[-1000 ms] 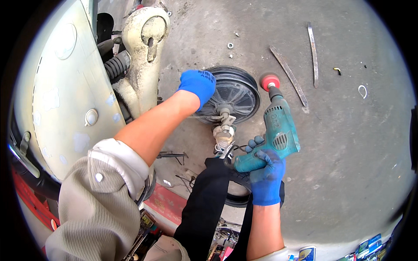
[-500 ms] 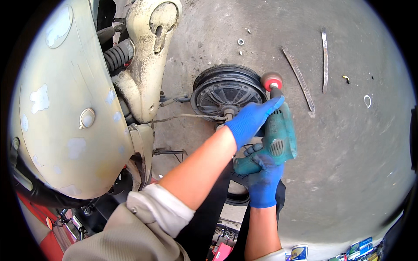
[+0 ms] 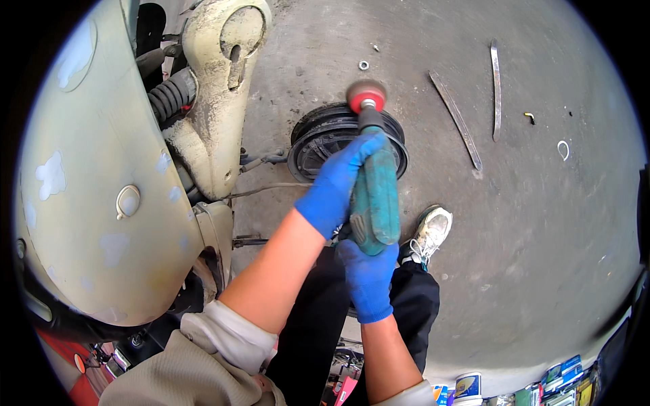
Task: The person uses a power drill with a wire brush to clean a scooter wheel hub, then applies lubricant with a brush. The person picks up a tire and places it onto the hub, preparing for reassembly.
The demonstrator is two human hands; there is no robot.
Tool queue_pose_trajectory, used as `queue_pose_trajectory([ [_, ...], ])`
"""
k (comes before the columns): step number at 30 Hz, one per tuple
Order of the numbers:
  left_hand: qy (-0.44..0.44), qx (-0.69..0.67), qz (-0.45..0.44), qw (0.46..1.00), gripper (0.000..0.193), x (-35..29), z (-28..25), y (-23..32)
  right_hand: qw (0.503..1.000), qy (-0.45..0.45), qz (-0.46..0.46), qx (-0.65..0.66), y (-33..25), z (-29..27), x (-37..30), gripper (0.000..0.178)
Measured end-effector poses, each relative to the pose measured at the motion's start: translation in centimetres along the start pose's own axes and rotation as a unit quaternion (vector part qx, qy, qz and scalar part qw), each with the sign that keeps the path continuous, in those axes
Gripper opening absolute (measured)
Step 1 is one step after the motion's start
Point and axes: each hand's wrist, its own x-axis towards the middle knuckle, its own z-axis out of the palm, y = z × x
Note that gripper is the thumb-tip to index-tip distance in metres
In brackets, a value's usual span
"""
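Note:
A green power drill (image 3: 379, 196) points away from me, over a black wheel hub with its rim (image 3: 315, 145) on the floor. My left hand (image 3: 333, 181), in a blue glove, is closed around the front of the drill body. In a matching glove, my right hand (image 3: 370, 279) grips the drill at its rear, where the handle is mostly hidden. A round red-centred brush (image 3: 365, 95) sits on the drill's tip, its brown edge blurred. It overlaps the far edge of the rim; whether they touch I cannot tell.
A cream scooter body (image 3: 101, 203) with worn paint fills the left side. Two flat metal bars (image 3: 457, 122) lie to the right, with a nut (image 3: 363, 65) beyond the wheel. My shoe (image 3: 432, 230) stands right of the drill. Tubs (image 3: 468, 386) line the near edge.
Both hands have swung the drill leftward, and the brush has gone from the rim's right side to its far edge. My shoe has come into sight.

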Motion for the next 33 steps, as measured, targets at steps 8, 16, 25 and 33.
queue_pose_trajectory([
  [8,-0.024,0.034,-0.033,0.999,0.042,1.4,0.1,-0.5,0.999,0.044,-0.025,-0.008,1.5,-0.2,0.1,0.074],
  [16,-0.002,0.126,-0.067,0.990,0.033,2.6,1.8,-2.7,0.994,0.106,-0.013,0.003,2.2,-2.2,0.7,0.059],
  [25,-0.046,0.026,-0.023,0.998,0.036,1.7,-1.0,-1.4,0.989,0.066,-0.070,-0.114,1.7,-0.2,-0.2,0.089],
  [33,-0.018,0.086,-0.024,0.996,0.036,2.7,0.3,-2.8,0.994,0.087,-0.027,-0.056,2.5,-1.9,0.4,0.070],
])
